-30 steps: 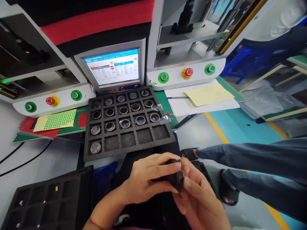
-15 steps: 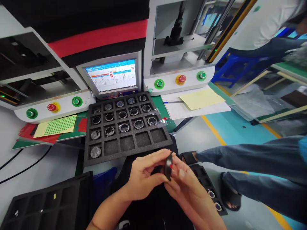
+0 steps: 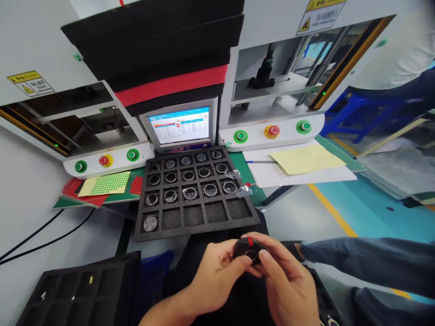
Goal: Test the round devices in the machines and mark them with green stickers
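Note:
Between my two hands is a round black watch case (image 3: pixel 242 246) with a red strip at its upper edge and a dark ring on the face turned toward me. My left hand (image 3: pixel 217 274) grips its left side, the thumb pressing on that face. My right hand (image 3: pixel 288 276) holds the opposite side, its thumb near the ring and the fingers behind. Just beyond my hands lies a black foam tray (image 3: pixel 200 230). Several round watch cases, such as a silver-rimmed one (image 3: pixel 210 189), fill its back rows, and a single one (image 3: pixel 150 223) sits in the front-left pocket.
A lit screen (image 3: pixel 180 127) stands behind the tray between two press machines with green and red buttons. Yellow paper (image 3: pixel 307 159) lies at right, a green-dot sticker sheet (image 3: pixel 105 183) at left. Another foam tray (image 3: pixel 44 283) is low at left. A person's legs (image 3: pixel 367 258) are at right.
The watch case has turned from edge-on to showing its ringed face, and both thumbs now rest on that side. My view has shifted, so the bench appears lower and further right.

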### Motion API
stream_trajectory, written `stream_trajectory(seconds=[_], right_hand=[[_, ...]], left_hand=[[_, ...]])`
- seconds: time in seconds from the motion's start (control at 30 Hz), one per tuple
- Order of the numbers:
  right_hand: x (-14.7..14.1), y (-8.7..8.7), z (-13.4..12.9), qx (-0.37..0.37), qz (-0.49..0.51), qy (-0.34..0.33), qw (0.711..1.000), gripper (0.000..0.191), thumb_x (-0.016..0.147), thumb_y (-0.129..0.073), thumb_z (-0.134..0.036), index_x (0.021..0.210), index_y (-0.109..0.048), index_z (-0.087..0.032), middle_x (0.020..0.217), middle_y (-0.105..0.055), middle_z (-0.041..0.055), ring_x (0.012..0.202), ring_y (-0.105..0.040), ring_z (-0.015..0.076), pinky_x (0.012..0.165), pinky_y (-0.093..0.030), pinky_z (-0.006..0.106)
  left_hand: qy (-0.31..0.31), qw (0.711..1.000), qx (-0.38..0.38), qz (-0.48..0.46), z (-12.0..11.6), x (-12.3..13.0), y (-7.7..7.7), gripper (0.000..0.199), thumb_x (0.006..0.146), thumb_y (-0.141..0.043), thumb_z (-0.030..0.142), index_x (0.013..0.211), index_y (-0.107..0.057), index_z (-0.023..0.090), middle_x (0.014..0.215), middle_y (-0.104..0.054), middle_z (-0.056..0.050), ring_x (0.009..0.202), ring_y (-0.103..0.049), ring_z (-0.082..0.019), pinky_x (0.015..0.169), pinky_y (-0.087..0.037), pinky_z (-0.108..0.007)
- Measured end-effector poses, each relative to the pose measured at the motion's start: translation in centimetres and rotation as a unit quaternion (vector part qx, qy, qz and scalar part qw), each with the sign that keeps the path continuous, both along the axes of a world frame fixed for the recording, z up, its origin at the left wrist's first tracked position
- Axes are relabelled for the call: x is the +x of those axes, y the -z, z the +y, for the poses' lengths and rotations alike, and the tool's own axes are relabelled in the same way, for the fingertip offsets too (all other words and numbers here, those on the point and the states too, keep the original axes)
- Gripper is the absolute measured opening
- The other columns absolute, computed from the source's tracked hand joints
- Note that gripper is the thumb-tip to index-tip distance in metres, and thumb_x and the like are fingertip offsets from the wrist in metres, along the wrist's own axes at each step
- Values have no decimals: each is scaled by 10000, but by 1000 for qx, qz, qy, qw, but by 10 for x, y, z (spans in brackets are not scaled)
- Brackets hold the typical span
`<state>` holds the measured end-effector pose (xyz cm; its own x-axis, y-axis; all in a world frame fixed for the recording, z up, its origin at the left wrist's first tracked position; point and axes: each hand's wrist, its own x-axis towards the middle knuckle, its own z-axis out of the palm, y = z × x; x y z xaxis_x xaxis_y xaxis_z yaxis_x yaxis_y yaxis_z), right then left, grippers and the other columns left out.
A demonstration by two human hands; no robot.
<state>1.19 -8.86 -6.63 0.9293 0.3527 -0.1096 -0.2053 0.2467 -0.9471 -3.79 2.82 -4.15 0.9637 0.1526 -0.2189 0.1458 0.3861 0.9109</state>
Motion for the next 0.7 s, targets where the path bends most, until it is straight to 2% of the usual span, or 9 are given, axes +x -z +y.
stream_trajectory(seconds=[0.17,0.27,0.37,0.47,0.6,0.7], right_hand=[[-5,-4,7,36,-62,-7,997,125,888,-644,-332,877,-728,-241,913,-704,54,844,-689,165,746,-577,199],[-9,0,8,74,-58,-25,995,122,923,-596,-290,944,-704,-238,955,-684,66,889,-692,190,748,-594,249],[-12,2,11,106,-64,-25,992,138,948,-552,-267,991,-681,-240,982,-659,69,932,-688,207,783,-600,304],[-16,-1,16,131,-88,-10,987,151,964,-521,-266,966,-668,-234,958,-629,47,942,-675,182,854,-587,335],[-18,-8,23,161,-93,15,982,158,970,-510,-261,962,-663,-224,949,-597,27,930,-656,135,896,-574,329],[-17,-9,24,184,-94,25,978,143,958,-528,-250,958,-667,-220,931,-592,15,917,-648,120,914,-569,331]], left_hand=[[8,992,121,-21,-6,-5,1,378,887,-578,454,852,-715,104,683,-561,-15,623,-446,-110,595,-385,-211],[5,985,172,-27,-7,-6,5,397,911,-532,456,777,-667,108,624,-461,14,575,-363,-94,543,-310,-212],[-3,971,232,-59,-7,-7,6,410,933,-495,452,725,-623,122,597,-437,26,549,-365,-90,549,-321,-212],[-10,949,301,-90,-5,-7,4,435,956,-449,461,712,-609,137,592,-483,19,533,-402,-92,562,-363,-205],[-13,916,380,-126,-2,-6,3,449,976,-406,453,731,-625,146,617,-585,-10,532,-475,-107,551,-398,-204],[-12,896,409,-171,0,-4,7,417,985,-407,409,756,-629,141,635,-632,-24,541,-531,-113,553,-416,-205]])
